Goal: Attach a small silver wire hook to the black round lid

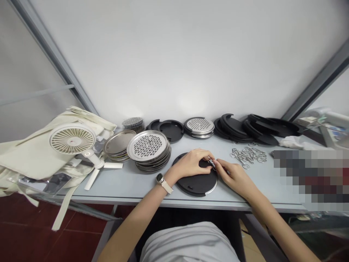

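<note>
Left hand (195,162) overlies a round black disc (197,182), partly silver-rimmed.

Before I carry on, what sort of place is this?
Probably a workbench in a small workshop: the table bears stacked metal grater discs, several similar black round parts and a loose pile of metal clips.

Lighting: bright, diffuse, apparently overhead. Smooth white wall panel (177,51): pale glow, upper right corner dimmer. Silver round metal grater plate (148,145): small glints. Black round flat disc (191,182): matt. Shadows: faint, soft. Wide-angle stretch toward edges; right-hand block coarsely pixelated.
</note>
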Tool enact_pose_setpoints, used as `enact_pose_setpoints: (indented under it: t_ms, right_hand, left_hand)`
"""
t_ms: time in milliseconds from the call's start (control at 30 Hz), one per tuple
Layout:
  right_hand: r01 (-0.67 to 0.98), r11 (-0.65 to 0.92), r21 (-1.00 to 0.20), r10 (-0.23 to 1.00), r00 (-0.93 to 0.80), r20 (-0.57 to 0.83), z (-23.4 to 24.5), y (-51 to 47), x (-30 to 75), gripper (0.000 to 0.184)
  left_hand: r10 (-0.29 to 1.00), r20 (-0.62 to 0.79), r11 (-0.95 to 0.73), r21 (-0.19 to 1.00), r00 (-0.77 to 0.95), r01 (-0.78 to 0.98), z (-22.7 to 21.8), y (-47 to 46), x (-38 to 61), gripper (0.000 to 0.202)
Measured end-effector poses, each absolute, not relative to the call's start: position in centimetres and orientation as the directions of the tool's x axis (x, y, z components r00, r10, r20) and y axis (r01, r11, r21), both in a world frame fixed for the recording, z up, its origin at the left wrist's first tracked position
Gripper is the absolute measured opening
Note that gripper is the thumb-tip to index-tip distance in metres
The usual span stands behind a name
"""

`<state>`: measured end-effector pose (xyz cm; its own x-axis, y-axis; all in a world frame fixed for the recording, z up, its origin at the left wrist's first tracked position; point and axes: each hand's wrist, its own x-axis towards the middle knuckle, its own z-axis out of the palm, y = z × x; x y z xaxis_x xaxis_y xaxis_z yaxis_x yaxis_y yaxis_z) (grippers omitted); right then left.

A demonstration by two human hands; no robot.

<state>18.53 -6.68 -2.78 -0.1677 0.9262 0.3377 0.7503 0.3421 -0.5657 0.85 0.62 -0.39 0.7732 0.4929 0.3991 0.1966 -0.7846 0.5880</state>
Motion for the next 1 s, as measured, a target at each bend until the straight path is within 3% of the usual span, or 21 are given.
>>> enact_pose_setpoints:
  t_ms: [633, 1000]
  right_hand:
    - [0.780, 0.324, -0.535, 0.919, -0.127, 0.372, -3.00, -6.63, 18.75, 0.033]
    - [0.747, 0.338, -0.573, 0.933, -0.188, 0.306, -2.68, -6.63, 18.57, 0.034]
  left_hand:
    - [0.459, 0.413, -0.788, 0.598, 0.787, 0.146, -0.51, 0.77, 0.84, 0.025]
    - [0.493, 0.386, -0.785, 0.583, 0.780, 0.208, -0.26, 0.61, 0.76, 0.020]
